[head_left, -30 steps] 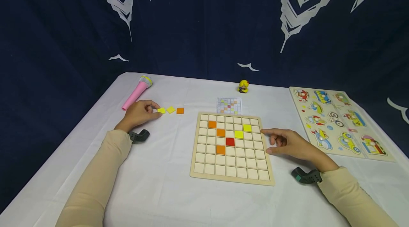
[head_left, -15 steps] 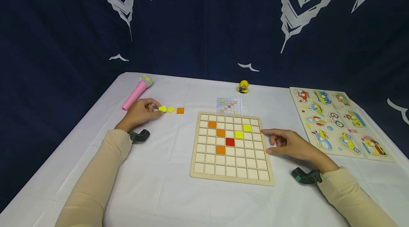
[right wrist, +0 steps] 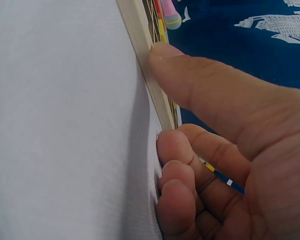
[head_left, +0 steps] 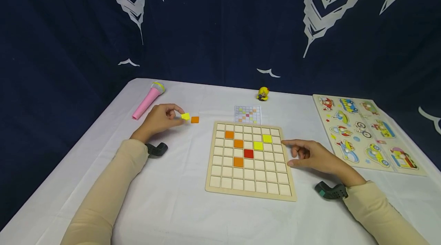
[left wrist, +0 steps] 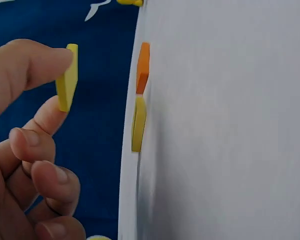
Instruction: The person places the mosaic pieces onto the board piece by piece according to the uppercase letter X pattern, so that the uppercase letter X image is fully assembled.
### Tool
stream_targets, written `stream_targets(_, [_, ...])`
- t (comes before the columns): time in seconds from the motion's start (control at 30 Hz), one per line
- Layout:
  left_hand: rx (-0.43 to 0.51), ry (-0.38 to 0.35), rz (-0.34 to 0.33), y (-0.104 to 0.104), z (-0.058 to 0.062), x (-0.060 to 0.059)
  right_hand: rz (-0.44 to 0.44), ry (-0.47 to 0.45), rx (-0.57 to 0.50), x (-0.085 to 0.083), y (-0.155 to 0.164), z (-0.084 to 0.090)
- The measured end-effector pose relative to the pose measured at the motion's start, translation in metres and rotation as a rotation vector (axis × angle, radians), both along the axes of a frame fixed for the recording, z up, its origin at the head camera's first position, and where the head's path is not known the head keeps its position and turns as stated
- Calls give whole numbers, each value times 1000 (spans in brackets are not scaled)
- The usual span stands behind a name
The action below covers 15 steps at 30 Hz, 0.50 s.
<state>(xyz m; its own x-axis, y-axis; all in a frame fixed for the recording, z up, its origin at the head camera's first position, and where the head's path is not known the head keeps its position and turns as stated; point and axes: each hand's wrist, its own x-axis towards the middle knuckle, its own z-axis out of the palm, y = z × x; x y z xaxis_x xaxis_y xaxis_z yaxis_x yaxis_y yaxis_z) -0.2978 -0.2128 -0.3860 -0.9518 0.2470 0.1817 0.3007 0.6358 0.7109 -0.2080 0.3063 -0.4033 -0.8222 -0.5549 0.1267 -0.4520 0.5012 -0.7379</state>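
Left hand (head_left: 159, 119) has a yellow tile (head_left: 185, 116) pinched thumb-to-finger just off the table, right hand (head_left: 318, 157) curled loosely against the board (head_left: 250, 191) edge holding nothing, and that thin pinch looks like it could easily drop the tile.

Light falls evenly and softly from above; the white tablecloth (head_left: 179, 206) is bright, the dark curtain (head_left: 220, 26) dim. Shadows under both forearms are faint. No glare shows. The head view bows slightly at its edges. Both wrist views are soft, the near fingers (right wrist: 225, 100) blurred and the cloth washed pale.
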Motion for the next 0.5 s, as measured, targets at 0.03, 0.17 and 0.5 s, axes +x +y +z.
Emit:
stream_targets(0.03, [2,1,-6,3,1,1,1,-1,-1,0,0,0])
stream_targets(0.17, [-2,-1,-27,17,5,5,3,-4,-3,0,1,0])
stream_targets(0.5, [-46,19,-90,47,17,19,-8,-7,0,-1,0,-1])
